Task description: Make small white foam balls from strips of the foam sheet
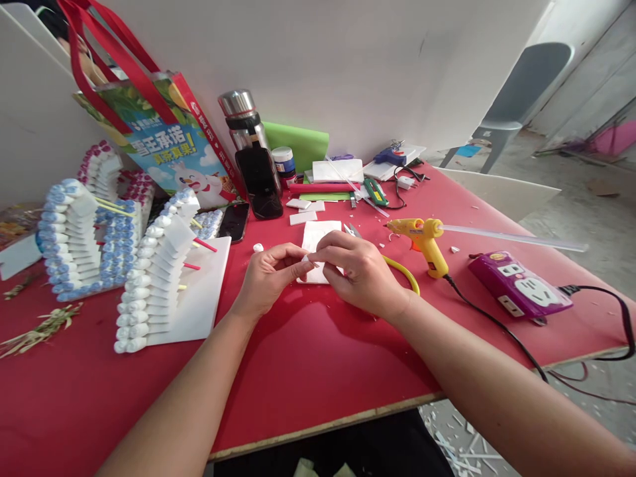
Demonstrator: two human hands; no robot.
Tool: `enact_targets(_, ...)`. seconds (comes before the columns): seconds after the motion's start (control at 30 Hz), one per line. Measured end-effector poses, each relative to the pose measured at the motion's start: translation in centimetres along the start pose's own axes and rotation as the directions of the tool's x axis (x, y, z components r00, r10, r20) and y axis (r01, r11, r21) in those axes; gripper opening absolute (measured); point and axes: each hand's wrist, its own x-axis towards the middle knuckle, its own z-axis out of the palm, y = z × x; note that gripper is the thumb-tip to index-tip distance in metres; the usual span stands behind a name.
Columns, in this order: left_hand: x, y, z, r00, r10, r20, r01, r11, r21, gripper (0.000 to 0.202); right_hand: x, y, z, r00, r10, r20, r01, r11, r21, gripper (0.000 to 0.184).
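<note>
Close together over the middle of the red table (278, 397), my left hand (272, 270) and my right hand (365, 268) pinch a small white piece (307, 258). Fingertips cover most of it, and its kind is hard to make out. A stack of white tissue-like sheets (322, 232) lies just beneath and behind them. Left of my left hand rests a small white rolled bud (258, 248). Scissors (352, 230) with a yellow handle (405, 271) lie partly hidden behind my right hand.
Left stand a white-bud foam model (163, 265) and a blue-and-white one (74, 245). Right are a yellow glue gun (424, 242) and a purple power strip (521, 285), both with cords. Behind are a phone (258, 182), a thermos (241, 119), a shopping bag (173, 146) and a green cutter (375, 191).
</note>
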Motion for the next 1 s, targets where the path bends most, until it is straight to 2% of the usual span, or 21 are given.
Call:
enact_targets(0.17, 0.0, -0.2, 0.1, 0.999, -0.03, -0.044, 0.027, 0.998, -0.052, 0.03, -0.1, 0.1, 0.0, 1.0, 0.024, 0.014, -0.023, 0.999, -0.037, 0.028)
enact_targets(0.27, 0.0, -0.2, 0.2, 0.999, -0.016, -0.032, 0.014, 0.997, -0.07, 0.023, -0.1, -0.1, -0.1, 1.0, -0.009, 0.026, 0.01, 0.999, -0.042, 0.029)
enact_targets(0.33, 0.1, -0.2, 0.2, 1.0, -0.017, -0.025, 0.015, 0.994, -0.107, 0.019, 0.0, -0.3, -0.2, 1.0, -0.006, -0.004, 0.007, 1.0, 0.027, 0.031)
enact_targets(0.4, 0.1, -0.1, 0.1, 1.0, -0.017, -0.026, 0.012, 0.988, -0.157, 0.017, 0.1, -0.4, -0.3, 0.992, 0.095, -0.087, -0.083, 0.987, 0.134, 0.033)
enact_targets(0.47, 0.1, 0.1, 0.0, 0.999, -0.009, -0.042, -0.001, 0.976, -0.22, 0.014, 0.3, -0.4, -0.2, 0.947, 0.286, -0.146, -0.244, 0.937, 0.252, 0.032)
enact_targets(0.53, 0.2, 0.2, -0.2, 0.998, -0.005, -0.069, -0.014, 0.959, -0.282, 0.012, 0.4, -0.4, 0.0, 0.88, 0.462, -0.11, -0.394, 0.838, 0.377, 0.031)
enact_targets(0.6, 0.2, 0.3, -0.3, 0.995, -0.006, -0.098, -0.026, 0.947, -0.321, 0.013, 0.5, -0.5, 0.2, 0.837, 0.547, -0.017, -0.47, 0.735, 0.488, 0.03)
enact_targets(0.7, 0.3, 0.3, -0.3, 0.991, 0.009, -0.13, -0.053, 0.941, -0.334, 0.015, 0.5, -0.8, 0.6, 0.843, 0.533, 0.068, -0.474, 0.677, 0.563, 0.032)
enact_targets(0.87, 0.3, 0.2, 0.0, 0.981, 0.043, -0.19, -0.102, 0.945, -0.311, 0.014, 0.3, -1.5, 1.4, 0.906, 0.409, 0.108, -0.397, 0.735, 0.55, 0.041)
enact_targets(1.0, 0.2, 0.1, 0.2, 0.97, 0.057, -0.235, -0.125, 0.95, -0.285, 0.013, -0.1, -1.8, 1.7, 0.927, 0.363, 0.096, -0.359, 0.781, 0.511, 0.047)
